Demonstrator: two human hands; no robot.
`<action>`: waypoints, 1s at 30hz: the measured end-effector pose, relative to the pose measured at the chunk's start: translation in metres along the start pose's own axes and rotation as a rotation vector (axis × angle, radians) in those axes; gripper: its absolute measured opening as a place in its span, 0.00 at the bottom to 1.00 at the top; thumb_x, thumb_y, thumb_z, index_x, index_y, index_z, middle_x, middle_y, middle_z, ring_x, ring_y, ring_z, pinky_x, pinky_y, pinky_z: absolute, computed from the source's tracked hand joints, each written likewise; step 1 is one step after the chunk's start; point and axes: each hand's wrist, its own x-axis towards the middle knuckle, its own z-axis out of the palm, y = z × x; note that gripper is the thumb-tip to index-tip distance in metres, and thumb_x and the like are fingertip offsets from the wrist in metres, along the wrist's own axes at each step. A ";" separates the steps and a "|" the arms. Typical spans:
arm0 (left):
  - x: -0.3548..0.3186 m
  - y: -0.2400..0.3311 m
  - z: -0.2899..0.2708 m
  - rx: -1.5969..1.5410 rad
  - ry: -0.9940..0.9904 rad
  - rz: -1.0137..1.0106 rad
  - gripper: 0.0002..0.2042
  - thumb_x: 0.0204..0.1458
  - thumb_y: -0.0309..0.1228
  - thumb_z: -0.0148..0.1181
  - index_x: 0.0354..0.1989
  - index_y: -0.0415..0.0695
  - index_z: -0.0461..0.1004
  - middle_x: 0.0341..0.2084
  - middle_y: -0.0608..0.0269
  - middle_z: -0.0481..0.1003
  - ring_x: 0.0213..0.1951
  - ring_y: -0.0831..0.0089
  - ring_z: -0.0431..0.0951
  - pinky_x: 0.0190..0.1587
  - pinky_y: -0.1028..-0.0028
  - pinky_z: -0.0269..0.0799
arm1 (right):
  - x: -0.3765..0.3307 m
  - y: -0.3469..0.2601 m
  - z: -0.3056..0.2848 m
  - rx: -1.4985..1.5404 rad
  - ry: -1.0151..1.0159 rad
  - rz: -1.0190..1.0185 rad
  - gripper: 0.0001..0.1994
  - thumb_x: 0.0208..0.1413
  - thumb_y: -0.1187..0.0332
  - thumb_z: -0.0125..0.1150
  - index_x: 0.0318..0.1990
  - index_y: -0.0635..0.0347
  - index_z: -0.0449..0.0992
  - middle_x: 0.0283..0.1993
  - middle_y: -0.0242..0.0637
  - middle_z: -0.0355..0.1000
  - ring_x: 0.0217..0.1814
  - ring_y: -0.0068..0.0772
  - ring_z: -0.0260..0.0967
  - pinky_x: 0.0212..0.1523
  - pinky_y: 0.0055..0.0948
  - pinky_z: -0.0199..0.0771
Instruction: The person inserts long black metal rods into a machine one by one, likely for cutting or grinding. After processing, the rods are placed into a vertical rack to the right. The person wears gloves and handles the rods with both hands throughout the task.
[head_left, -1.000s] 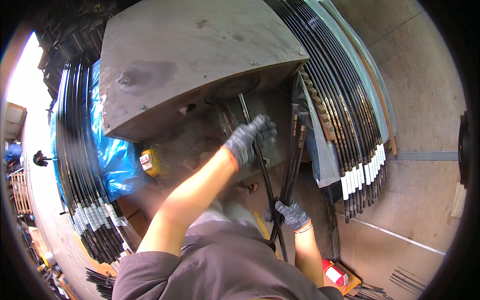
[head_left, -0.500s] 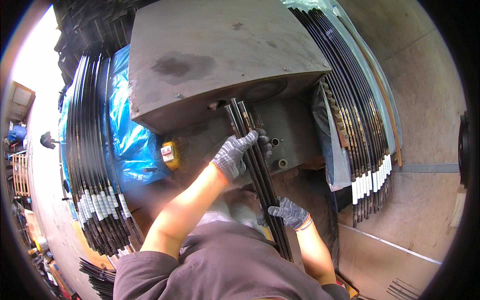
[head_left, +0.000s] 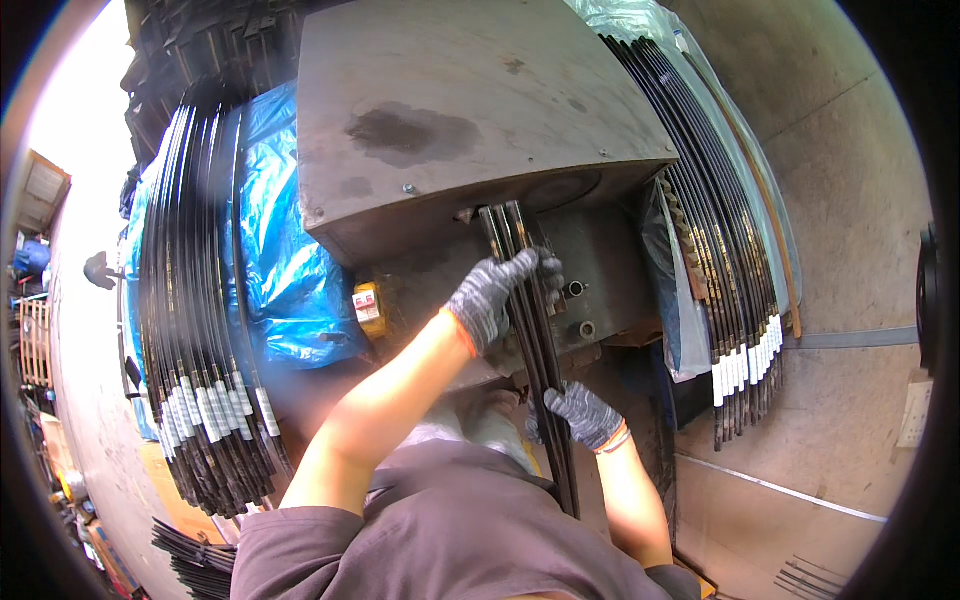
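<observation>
A bundle of long black rods (head_left: 535,330) is held by both gloved hands in front of a heavy grey steel machine (head_left: 470,110). The upper ends of the rods lie at the dark slot under the machine's overhanging top plate, and the bundle runs from there down toward the person's body. The left hand (head_left: 495,295) is closed around the rods high up, just below the slot, with the fingers wrapped over the bundle. The right hand (head_left: 585,415) is closed around the same rods lower down, nearer the body.

The step in hand is judged to be the feeding or seating of the rod ends in the machine's opening. Whether the ends are already fully home cannot be told, since the opening lies in shadow. The next move is judged to call for the bundle to be kept together and in line with the slot, the upper grip guiding and the lower grip supplying the push or pull along the length of the rods. A splaying of single rods out of the bundle could be a risk if either grip is slackened.

To the left, a large stack of similar black rods with white bands (head_left: 200,400) lies over blue plastic sheeting (head_left: 290,290). To the right, a second stack of banded rods (head_left: 720,280) leans beside the machine on the concrete floor (head_left: 850,200). A small yellow switch box (head_left: 367,305) is fixed to the machine's front.
</observation>
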 end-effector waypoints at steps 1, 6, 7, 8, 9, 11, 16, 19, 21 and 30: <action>-0.009 -0.004 -0.002 0.021 -0.037 0.014 0.14 0.50 0.36 0.58 0.42 0.43 0.69 0.39 0.56 0.74 0.43 0.63 0.75 0.45 0.63 0.73 | -0.008 -0.007 0.009 0.151 -0.038 0.039 0.16 0.55 0.58 0.54 0.35 0.65 0.72 0.28 0.39 0.72 0.30 0.31 0.70 0.36 0.29 0.71; -0.044 -0.008 -0.001 0.121 -0.168 0.115 0.18 0.49 0.34 0.60 0.46 0.41 0.67 0.40 0.55 0.74 0.43 0.65 0.74 0.47 0.66 0.71 | -0.010 0.006 0.019 0.178 -0.105 0.015 0.14 0.54 0.60 0.56 0.38 0.63 0.72 0.31 0.37 0.73 0.36 0.29 0.70 0.41 0.30 0.70; -0.049 -0.005 0.002 0.172 -0.155 0.128 0.17 0.48 0.34 0.61 0.45 0.41 0.68 0.38 0.57 0.74 0.42 0.67 0.74 0.47 0.68 0.70 | -0.010 0.011 0.020 0.197 -0.110 0.008 0.15 0.53 0.60 0.58 0.40 0.64 0.72 0.32 0.38 0.73 0.36 0.30 0.70 0.41 0.29 0.70; -0.052 -0.005 0.002 0.189 -0.146 0.137 0.17 0.48 0.34 0.61 0.45 0.41 0.68 0.38 0.57 0.74 0.41 0.67 0.74 0.47 0.68 0.71 | -0.010 0.014 0.022 0.216 -0.115 0.001 0.17 0.52 0.59 0.59 0.42 0.64 0.72 0.33 0.38 0.73 0.37 0.30 0.70 0.41 0.29 0.71; -0.055 -0.006 0.002 0.205 -0.140 0.145 0.17 0.48 0.34 0.61 0.45 0.41 0.68 0.37 0.58 0.74 0.41 0.68 0.75 0.47 0.68 0.71 | -0.010 0.013 0.024 0.222 -0.135 -0.018 0.17 0.51 0.60 0.60 0.42 0.64 0.72 0.33 0.38 0.73 0.37 0.30 0.70 0.41 0.29 0.71; -0.062 -0.006 0.004 0.231 -0.111 0.153 0.18 0.48 0.35 0.61 0.44 0.40 0.68 0.35 0.60 0.74 0.40 0.69 0.75 0.46 0.70 0.71 | -0.008 0.010 0.030 0.234 -0.176 -0.057 0.16 0.51 0.60 0.60 0.42 0.63 0.71 0.34 0.37 0.73 0.38 0.30 0.70 0.41 0.29 0.70; -0.077 0.000 0.012 0.334 -0.037 0.192 0.16 0.47 0.34 0.61 0.42 0.39 0.70 0.34 0.59 0.75 0.38 0.71 0.75 0.43 0.71 0.71 | -0.004 0.008 0.039 0.265 -0.218 -0.037 0.17 0.49 0.60 0.62 0.41 0.63 0.71 0.35 0.36 0.72 0.38 0.29 0.69 0.42 0.29 0.69; -0.080 0.000 0.012 0.385 -0.003 0.202 0.15 0.47 0.33 0.61 0.41 0.39 0.70 0.33 0.59 0.75 0.37 0.71 0.75 0.43 0.71 0.71 | -0.004 0.002 0.043 0.249 -0.212 -0.038 0.18 0.48 0.59 0.63 0.41 0.63 0.71 0.34 0.36 0.72 0.38 0.28 0.69 0.42 0.29 0.69; -0.080 0.001 0.013 0.391 0.017 0.208 0.15 0.47 0.32 0.61 0.41 0.39 0.70 0.32 0.59 0.75 0.36 0.71 0.75 0.42 0.71 0.71 | -0.003 0.000 0.044 0.232 -0.212 -0.054 0.18 0.48 0.59 0.63 0.40 0.63 0.71 0.34 0.36 0.72 0.38 0.28 0.69 0.42 0.29 0.69; -0.082 0.023 0.034 0.180 -0.015 0.360 0.14 0.51 0.35 0.57 0.42 0.40 0.70 0.33 0.61 0.75 0.36 0.72 0.76 0.39 0.72 0.73 | -0.004 0.007 0.039 0.207 -0.227 -0.083 0.15 0.51 0.64 0.61 0.42 0.65 0.72 0.33 0.37 0.72 0.37 0.29 0.70 0.41 0.30 0.70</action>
